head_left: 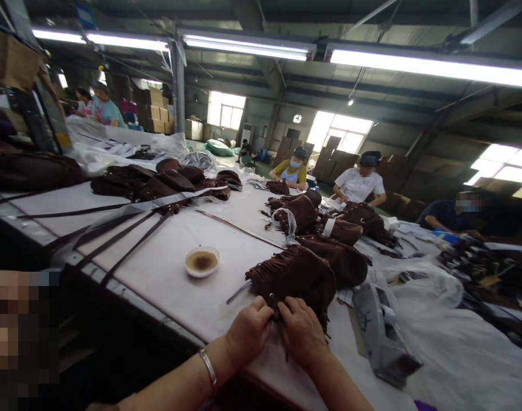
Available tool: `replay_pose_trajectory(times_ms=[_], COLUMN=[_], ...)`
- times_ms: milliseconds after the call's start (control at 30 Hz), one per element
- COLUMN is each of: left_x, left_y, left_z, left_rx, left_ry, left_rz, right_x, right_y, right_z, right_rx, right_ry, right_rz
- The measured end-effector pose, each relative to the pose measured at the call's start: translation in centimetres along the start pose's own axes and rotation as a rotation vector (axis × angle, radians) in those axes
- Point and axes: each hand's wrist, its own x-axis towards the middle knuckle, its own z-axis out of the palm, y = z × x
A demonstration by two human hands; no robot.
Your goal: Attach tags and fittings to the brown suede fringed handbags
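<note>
A dark brown fringed bag [297, 277] lies on the white table in front of me. At its near edge, by a small metal ring, my left hand [251, 325] is closed in a pinch on a brown strap [274, 311]. Close beside it, my right hand [302, 328] bends its fingers over the same strap and the bag's edge. Part of the strap is hidden under the fingers, and a thin end hangs below them. Left of the bag, a pale pointed tool or strip [239, 292] sticks out from beneath it.
A small white bowl [202, 273] with brown contents stands left of the bag. More brown bags [336, 257] lie behind it, others with long straps [158, 185] at the left. A grey tape dispenser [383, 334] and plastic sheeting [466, 337] are at the right. Several people sit across the table.
</note>
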Motion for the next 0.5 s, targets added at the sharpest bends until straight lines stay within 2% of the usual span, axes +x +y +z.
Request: replay_pose_trajectory(times_ms=[100, 200, 267, 367, 433, 500], left_x=[-0.1, -0.3, -0.4, -0.5, -0.6, -0.8], left_y=[0.1, -0.1, -0.3, -0.4, -0.2, 0.2], left_z=[0.1, 0.3, 0.4, 0.7, 1.1, 1.3], left_rx=[-0.023, -0.056, -0.079, -0.12, -0.143, -0.155], left_ry=[0.013, 0.033, 0.047, 0.082, 0.093, 0.084], left_rz=[-0.005, 0.006, 0.027, 0.044, 0.034, 0.01], right_x=[-1.3, -3.0, -4.3, -5.9, -6.3, -6.0], right_y=[1.0, 3.3, 5.7, 8.7, 8.9, 7.1], right_z=[-1.0, -2.0, -2.7, -3.7, -3.9, -3.2], right_rx=[-0.005, -0.044, -0.097, -0.154, -0.044, 0.258], right_ry=[-0.037, -0.064, -0.033, 0.068, 0.171, 0.218], right_rz=[-0.005, 0.001, 0.035, 0.178, 0.271, 0.359])
